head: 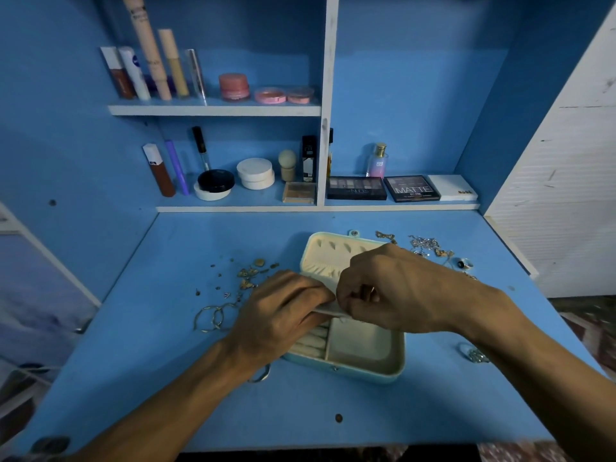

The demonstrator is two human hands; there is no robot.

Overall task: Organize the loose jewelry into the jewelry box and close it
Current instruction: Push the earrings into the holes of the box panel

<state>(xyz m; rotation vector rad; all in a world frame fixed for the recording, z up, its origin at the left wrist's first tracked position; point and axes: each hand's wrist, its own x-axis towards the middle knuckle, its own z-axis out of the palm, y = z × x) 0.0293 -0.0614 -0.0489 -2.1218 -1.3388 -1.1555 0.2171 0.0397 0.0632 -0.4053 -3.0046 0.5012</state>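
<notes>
Left hand (283, 315), right hand (393, 288) over jewelry box (366, 370) — pinched item (371, 290) indistinct.

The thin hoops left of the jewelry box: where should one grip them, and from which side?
Pinch the thin hoops at their left rim, from above: they lie flat on the desk, and the left hand crowds their right.

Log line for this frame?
box open | left hand holds flap | right hand at flap, hold unclear | jewelry loose outside
</notes>
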